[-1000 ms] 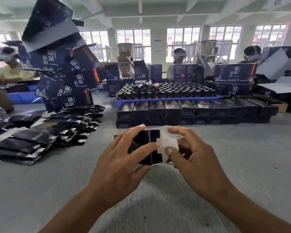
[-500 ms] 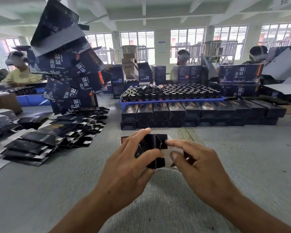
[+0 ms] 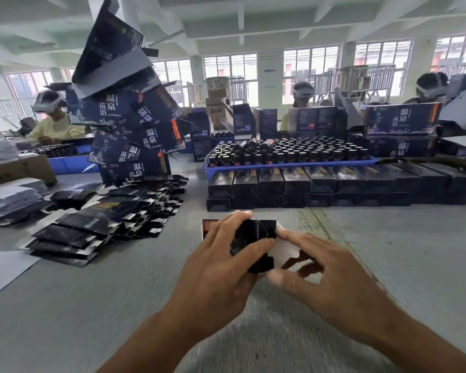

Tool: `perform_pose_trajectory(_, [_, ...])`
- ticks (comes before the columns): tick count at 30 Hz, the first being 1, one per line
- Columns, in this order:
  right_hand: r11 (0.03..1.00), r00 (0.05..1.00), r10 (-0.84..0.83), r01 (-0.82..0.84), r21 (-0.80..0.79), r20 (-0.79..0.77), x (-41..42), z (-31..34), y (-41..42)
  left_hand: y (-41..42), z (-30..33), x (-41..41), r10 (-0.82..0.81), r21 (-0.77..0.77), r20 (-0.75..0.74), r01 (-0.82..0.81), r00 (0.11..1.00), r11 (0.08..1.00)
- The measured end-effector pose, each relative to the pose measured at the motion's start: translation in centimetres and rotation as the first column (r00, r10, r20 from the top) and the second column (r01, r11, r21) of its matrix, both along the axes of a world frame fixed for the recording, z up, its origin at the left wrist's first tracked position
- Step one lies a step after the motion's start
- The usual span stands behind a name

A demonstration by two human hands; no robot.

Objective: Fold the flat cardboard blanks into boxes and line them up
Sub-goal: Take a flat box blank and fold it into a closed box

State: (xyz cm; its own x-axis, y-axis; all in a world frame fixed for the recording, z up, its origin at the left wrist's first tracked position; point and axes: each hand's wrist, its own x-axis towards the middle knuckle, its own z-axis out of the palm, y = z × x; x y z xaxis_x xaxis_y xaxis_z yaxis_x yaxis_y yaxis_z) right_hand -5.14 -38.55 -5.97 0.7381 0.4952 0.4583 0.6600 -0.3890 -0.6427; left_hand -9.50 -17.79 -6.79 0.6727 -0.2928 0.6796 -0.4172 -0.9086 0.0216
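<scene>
The step in hand is judged to be closing the end flaps of one small dark printed cardboard box [image 3: 253, 239], held just above the grey table surface [image 3: 388, 251] and near the front of the double row of finished dark boxes [image 3: 320, 188]. The left hand [image 3: 221, 267] grips the box body, fingers curled over its top and thumb across its near face. The right hand [image 3: 331, 275] has its fingers spread and bent, with fingertips [image 3: 281, 232] pressing at the white inner flap [image 3: 284, 249]; whether it pinches the flap or only pushes cannot be told through the blur. The next move likely calls for tucking that flap home, then setting the box into the row. Left of the row lies a fanned pile of flat dark cardboard blanks [image 3: 100, 222], well apart from the hands. Open table lies between the hands and the row, and more to the right of the box; the near table edge is out of view.
</scene>
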Motion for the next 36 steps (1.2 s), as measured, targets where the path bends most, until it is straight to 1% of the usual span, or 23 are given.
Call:
perform_pose_trajectory(1, [1.0, 1.0, 0.015, -0.016, -0.024, -0.012, -0.03, 0.02, -0.03, 0.11, -0.05, 0.05, 0.002, -0.004, -0.004, -0.002, 1.0, 1.0])
perform_pose_trajectory(3, [0.999, 1.0, -0.003, 0.004, -0.036, 0.013, 0.02, -0.09, 0.0, 0.23, -0.14, 0.09, 0.0, -0.006, -0.011, 0.0, 1.0, 1.0])
perform_pose_trajectory(6, [0.995, 0.994, -0.086, 0.082, 0.047, 0.071, -0.06, -0.14, 0.1, 0.09, -0.14, 0.02, -0.028, -0.019, -0.003, 0.028, 1.0, 0.999])
perform_pose_trajectory(9, [0.99, 0.99, -0.114, 0.106, 0.091, 0.081, -0.22, -0.24, 0.1, -0.08, -0.06, -0.01, -0.042, -0.015, 0.007, 0.043, 0.999, 0.999])
perform_pose_trajectory(16, [0.991, 0.985, -0.124, 0.116, 0.074, 0.121, -0.25, -0.27, 0.14, -0.12, -0.21, 0.05, -0.043, -0.017, 0.007, 0.043, 0.999, 0.999])
perform_pose_trajectory(23, [0.991, 0.978, -0.125, 0.116, 0.06, 0.166, -0.11, -0.48, 0.16, -0.22, -0.15, 0.16, -0.034, 0.012, 0.018, 0.033, 0.999, 0.999])
perform_pose_trajectory(25, [0.992, 0.984, -0.108, 0.097, 0.085, 0.144, -0.02, -0.52, 0.09, -0.23, -0.14, 0.2, -0.026, 0.022, 0.029, 0.026, 0.999, 0.999])
perform_pose_trajectory(31, [0.975, 0.999, -0.006, 0.017, 0.224, -0.048, 0.32, -0.38, -0.19, -0.02, 0.08, 0.13, 0.02, 0.002, 0.009, -0.02, 1.0, 1.0])
perform_pose_trajectory(34, [0.957, 0.996, 0.014, 0.013, 0.29, -0.092, 0.39, -0.25, -0.06, -0.29, 0.16, -0.04, 0.009, -0.001, 0.024, -0.009, 1.0, 1.0])
perform_pose_trajectory(36, [0.952, 0.994, 0.01, 0.023, 0.305, -0.107, 0.46, -0.22, -0.01, -0.63, 0.13, -0.18, 0.009, -0.021, 0.034, -0.008, 0.999, 1.0])
